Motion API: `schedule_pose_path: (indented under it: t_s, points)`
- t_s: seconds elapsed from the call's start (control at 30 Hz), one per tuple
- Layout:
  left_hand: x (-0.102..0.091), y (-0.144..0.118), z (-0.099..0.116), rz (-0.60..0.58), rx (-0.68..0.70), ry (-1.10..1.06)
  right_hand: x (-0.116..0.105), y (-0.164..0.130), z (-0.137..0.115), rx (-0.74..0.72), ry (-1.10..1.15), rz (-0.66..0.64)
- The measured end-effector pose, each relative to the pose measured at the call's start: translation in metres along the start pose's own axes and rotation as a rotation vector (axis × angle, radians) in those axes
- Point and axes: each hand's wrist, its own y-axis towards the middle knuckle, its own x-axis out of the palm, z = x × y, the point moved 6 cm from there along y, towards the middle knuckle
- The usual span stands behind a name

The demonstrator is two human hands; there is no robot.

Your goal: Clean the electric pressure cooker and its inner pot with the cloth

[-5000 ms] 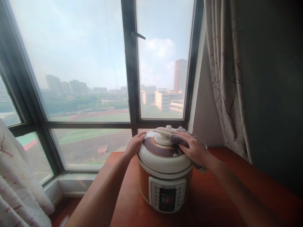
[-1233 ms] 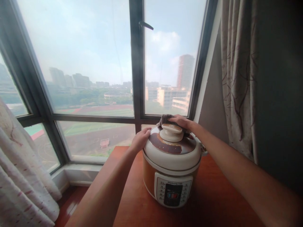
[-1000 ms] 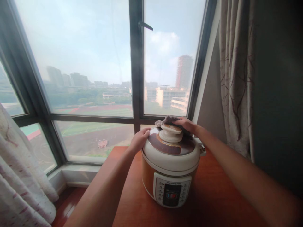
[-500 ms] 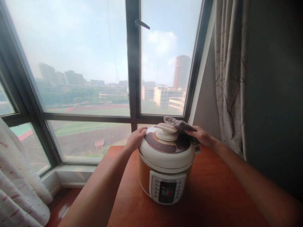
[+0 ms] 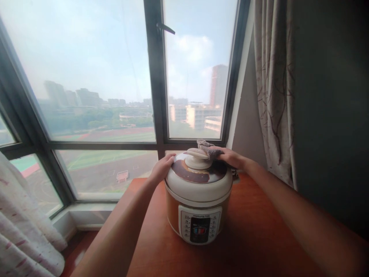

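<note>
An electric pressure cooker [image 5: 201, 188] with a white lid and an orange-brown body stands upright, its control panel [image 5: 200, 227] facing me. My left hand [image 5: 163, 167] holds the left edge of the lid, its fingers partly hidden behind the rim. In my right hand [image 5: 229, 157] is a bunched grey cloth [image 5: 212, 151], pressed against the back right of the lid handle [image 5: 198, 158]. The cloth hides some of that hand's fingertips. Around the handle, the lid's top has a dark, glossy brown ring.
The cooker is on a reddish-brown wooden table [image 5: 253, 227]. Behind it are tall windows with dark frames [image 5: 157, 77]. A patterned curtain [image 5: 275, 96] hangs at the right, and another curtain [image 5: 25, 227] falls at the lower left.
My right hand has moved the cloth leftward, from the lid's right side to close against the handle. My left hand stays on the lid edge. The view has shifted slightly.
</note>
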Motion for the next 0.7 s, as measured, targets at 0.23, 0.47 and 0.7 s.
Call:
schedule_pose_path:
  t_s: [0.23, 0.47, 0.7]
  points:
    - [-0.002, 0.0, 0.001, -0.003, -0.003, -0.008, 0.007, -0.011, 0.002, -0.06, -0.092, 0.065]
    - [-0.002, -0.001, 0.003, 0.003, 0.002, -0.023, 0.025, -0.081, -0.023, -0.117, -0.425, 0.251]
    - [-0.002, 0.0, 0.001, 0.015, -0.002, -0.036, 0.085, -0.123, -0.082, -0.231, -0.562, 0.23]
